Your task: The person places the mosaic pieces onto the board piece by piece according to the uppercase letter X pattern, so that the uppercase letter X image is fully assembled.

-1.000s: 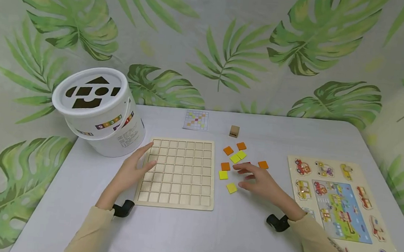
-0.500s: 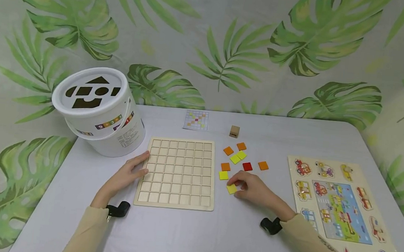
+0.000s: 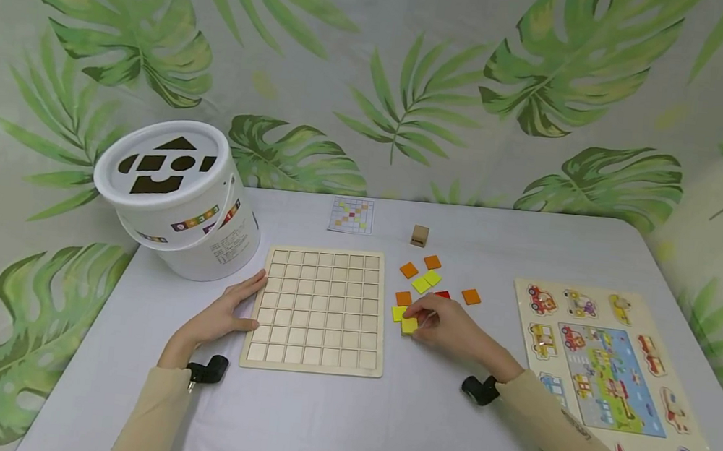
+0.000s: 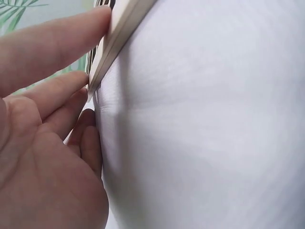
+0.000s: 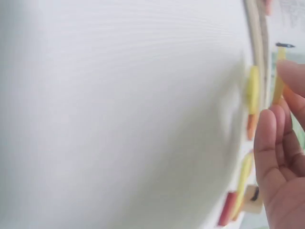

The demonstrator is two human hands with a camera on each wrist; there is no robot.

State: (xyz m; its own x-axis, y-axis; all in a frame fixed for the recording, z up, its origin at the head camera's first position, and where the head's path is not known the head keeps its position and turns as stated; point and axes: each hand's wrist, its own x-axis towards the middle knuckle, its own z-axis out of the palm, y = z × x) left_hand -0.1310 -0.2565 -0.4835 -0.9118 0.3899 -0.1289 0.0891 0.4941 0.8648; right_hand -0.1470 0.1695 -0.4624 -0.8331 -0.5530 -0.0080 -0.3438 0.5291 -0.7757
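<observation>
Head view: bench [image 3: 316, 424] covered in smooth white cloth; work centred on grid board and tiles.
Yellow tile [image 3: 408, 326]: small, thin, matte square; held just right of the board, in front of a second yellow tile [image 3: 399, 314].
Tile axis: square, so no long axis shown; broad face turned up to the head camera, seen edge-on as a narrow strip from the right wrist.
Right hand [image 3: 446, 324]: fingers bent, tile pinched by its edge between thumb and fingertips.
Left hand [image 3: 215, 319]: held loosely spread, nothing gripped; board's left edge touched by fingertips.
Grid board [image 3: 317, 312]: pale wood, near-square, shallow square recesses; laid flat, sides roughly square to the bench edge.
Loose tiles: orange tile [image 3: 471, 296] laid flat, well right; red tile [image 3: 443, 293] partly hidden by the right hand.
</observation>
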